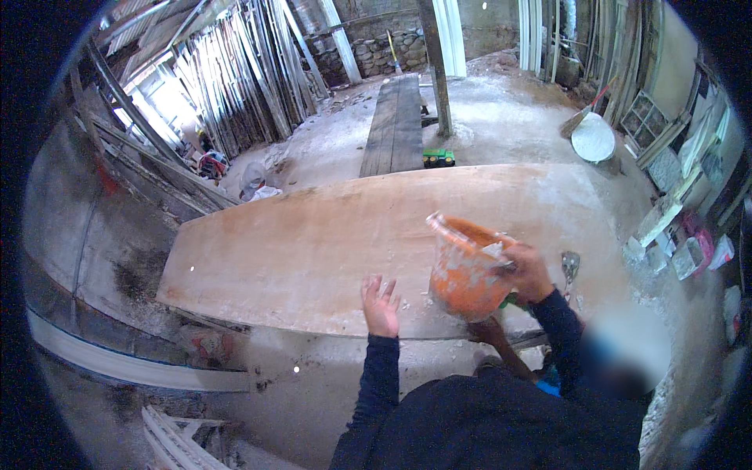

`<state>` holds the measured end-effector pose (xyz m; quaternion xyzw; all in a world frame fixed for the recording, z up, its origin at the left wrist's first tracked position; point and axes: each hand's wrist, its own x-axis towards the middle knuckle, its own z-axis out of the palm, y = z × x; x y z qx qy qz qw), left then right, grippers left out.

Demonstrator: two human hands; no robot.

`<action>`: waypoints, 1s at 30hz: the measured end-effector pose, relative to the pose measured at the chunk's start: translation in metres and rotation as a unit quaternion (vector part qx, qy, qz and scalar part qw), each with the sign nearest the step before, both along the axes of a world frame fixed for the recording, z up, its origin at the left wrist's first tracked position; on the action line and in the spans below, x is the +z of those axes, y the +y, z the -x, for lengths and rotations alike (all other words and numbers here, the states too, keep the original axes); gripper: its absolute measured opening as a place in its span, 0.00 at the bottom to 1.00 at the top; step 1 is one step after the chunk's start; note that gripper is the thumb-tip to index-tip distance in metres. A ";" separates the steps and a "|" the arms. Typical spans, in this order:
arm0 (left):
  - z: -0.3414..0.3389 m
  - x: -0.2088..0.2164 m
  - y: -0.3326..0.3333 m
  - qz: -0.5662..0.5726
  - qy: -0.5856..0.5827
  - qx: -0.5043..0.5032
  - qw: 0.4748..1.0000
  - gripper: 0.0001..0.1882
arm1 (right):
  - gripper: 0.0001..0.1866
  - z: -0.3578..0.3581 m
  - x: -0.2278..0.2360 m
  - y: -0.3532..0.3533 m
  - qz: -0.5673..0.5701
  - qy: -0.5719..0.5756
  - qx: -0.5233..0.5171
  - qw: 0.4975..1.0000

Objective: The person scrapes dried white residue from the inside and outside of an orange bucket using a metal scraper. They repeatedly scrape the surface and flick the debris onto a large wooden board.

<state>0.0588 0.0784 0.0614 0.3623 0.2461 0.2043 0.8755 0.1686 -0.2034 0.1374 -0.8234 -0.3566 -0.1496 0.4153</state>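
Observation:
My right hand (528,271) is closed on the rim of an orange bucket (468,280), smeared with whitish plaster. The bucket leans, its rim sloping down to the right, over the near part of a long tan board (313,235). To its left my left hand (381,307) is raised, fingers apart, holding nothing. Another person's hand (487,330) reaches in below the bucket; whether it touches the bucket I cannot tell. A bit of something green (513,301) shows beside the bucket, mostly hidden. Right of my right hand lies a plaster-coated scraper-like tool (570,266).
Behind the board stand a green toy truck (439,158), a dark plank (392,125) and a post (435,70). A white basin (593,139) and a broom (578,121) are at the far right. The other person is close on my right. Timber poles (235,78) lean at the back left.

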 end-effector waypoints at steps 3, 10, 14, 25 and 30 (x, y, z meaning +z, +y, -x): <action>0.021 -0.031 0.011 -0.007 0.011 0.021 1.000 0.28 | 0.15 -0.040 0.021 -0.057 -0.069 0.075 -0.055 0.993; 0.081 -0.089 0.015 0.082 0.105 0.160 0.978 0.27 | 0.08 -0.129 0.076 -0.199 -0.137 0.098 -0.191 0.967; 0.105 -0.107 0.021 0.087 0.144 0.194 0.966 0.27 | 0.15 -0.177 0.048 -0.301 -0.036 0.013 -0.361 0.932; 0.085 -0.092 0.017 0.040 0.251 0.185 0.949 0.27 | 0.23 -0.232 -0.085 -0.502 -0.120 0.077 -0.570 0.809; 0.057 -0.087 0.012 0.041 0.245 0.152 0.957 0.27 | 0.31 -0.220 -0.156 -0.507 -0.393 0.131 -0.612 0.674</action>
